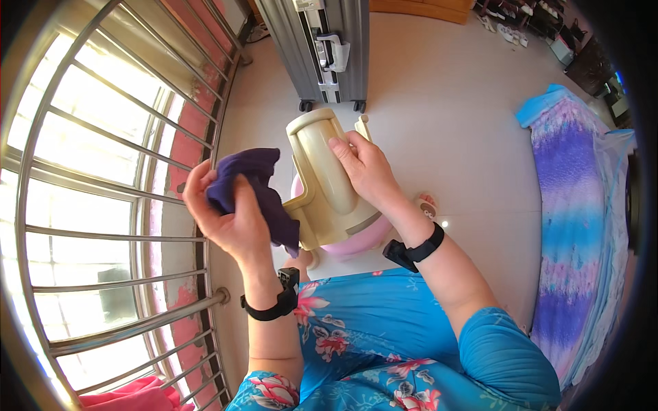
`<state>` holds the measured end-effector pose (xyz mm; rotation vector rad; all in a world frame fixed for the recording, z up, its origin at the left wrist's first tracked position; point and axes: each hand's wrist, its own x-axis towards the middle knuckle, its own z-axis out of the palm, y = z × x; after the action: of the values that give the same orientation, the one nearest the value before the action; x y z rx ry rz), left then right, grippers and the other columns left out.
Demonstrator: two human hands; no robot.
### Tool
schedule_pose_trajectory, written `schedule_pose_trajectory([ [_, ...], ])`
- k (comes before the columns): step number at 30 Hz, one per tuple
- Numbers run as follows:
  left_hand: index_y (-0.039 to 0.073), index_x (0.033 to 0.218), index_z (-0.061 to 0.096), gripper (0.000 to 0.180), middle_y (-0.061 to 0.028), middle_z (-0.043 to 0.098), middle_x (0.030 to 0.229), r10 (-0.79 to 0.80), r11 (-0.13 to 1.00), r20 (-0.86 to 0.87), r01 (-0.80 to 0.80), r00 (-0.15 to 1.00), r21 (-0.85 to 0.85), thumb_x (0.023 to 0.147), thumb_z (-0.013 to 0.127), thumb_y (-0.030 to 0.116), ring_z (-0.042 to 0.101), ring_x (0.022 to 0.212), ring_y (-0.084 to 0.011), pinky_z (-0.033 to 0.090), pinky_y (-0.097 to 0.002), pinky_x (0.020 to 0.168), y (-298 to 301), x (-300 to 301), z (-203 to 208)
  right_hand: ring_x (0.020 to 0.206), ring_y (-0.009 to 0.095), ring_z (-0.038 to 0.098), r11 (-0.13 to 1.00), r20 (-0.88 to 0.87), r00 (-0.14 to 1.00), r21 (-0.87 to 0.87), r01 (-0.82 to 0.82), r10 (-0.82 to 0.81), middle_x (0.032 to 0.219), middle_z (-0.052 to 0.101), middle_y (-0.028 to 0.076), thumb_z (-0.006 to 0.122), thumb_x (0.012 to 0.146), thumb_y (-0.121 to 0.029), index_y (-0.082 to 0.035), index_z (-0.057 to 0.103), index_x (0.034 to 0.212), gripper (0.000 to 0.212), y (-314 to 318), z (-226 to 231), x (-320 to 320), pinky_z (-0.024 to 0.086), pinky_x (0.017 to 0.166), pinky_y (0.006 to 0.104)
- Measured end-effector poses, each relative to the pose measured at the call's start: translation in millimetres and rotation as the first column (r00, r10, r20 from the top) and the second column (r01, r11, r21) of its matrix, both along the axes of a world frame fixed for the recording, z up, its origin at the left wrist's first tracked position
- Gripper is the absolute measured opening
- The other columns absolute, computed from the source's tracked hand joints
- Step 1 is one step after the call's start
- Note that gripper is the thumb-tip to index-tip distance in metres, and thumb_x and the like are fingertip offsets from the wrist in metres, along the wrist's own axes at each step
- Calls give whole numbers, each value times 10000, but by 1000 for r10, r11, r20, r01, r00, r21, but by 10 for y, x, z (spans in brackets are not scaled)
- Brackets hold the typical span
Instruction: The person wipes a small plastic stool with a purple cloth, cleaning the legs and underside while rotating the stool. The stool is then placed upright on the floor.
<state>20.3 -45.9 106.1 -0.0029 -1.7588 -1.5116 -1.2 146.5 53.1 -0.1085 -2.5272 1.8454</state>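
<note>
A bunched dark purple cloth (248, 179) is gripped in my left hand (236, 222), its loose end hanging beside a cream plastic part (321, 161). That part has a rounded raised ridge down its middle and a slim upright arm on each side; I cannot tell what it belongs to. My right hand (370, 168) grips it at the right, thumb lying on the ridge. Under it shows a round pink object (358, 243), mostly hidden, so its kind is unclear. The cloth's lower edge reaches the part's left side.
A metal railing (130, 236) runs along the left in front of bright windows. Ahead stands a grey wheeled suitcase (288, 51). On the right is a bed-like surface with a purple and blue cover (565, 205). Shoes (510, 34) lie at the far right; pink fabric (133, 396) is lower left.
</note>
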Motion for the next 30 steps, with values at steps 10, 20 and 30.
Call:
schedule_pose_trajectory([
  [10, 46, 1028, 662, 243, -120, 623, 1007, 156, 876, -1, -139, 988, -463, 797, 731, 14, 621, 973, -312, 515, -402, 859, 249, -153, -69, 736, 367, 688, 996, -39, 998, 83, 44, -41, 734, 672, 166, 512, 1034, -515, -41, 567, 994, 479, -66, 50, 65, 508, 656, 453],
  [20, 11, 1272, 645, 474, -170, 552, 1309, -167, 709, 131, 211, 977, -672, 836, 764, 155, 594, 1066, -367, 507, -426, 904, 417, -81, -159, 664, 393, 651, 978, -173, 978, 153, 142, -115, 678, 639, 142, 544, 1025, -461, -80, 528, 937, 391, -123, -66, 81, 471, 565, 498],
  [30, 20, 1178, 678, 243, -153, 652, 992, 30, 793, 337, 183, 941, -581, 986, 605, 150, 664, 879, -341, 525, -403, 787, 301, -62, -385, 604, 387, 641, 986, -222, 970, 109, 123, -96, 638, 617, 137, 534, 1027, -479, -94, 494, 964, 392, -63, -26, 241, 455, 517, 498],
])
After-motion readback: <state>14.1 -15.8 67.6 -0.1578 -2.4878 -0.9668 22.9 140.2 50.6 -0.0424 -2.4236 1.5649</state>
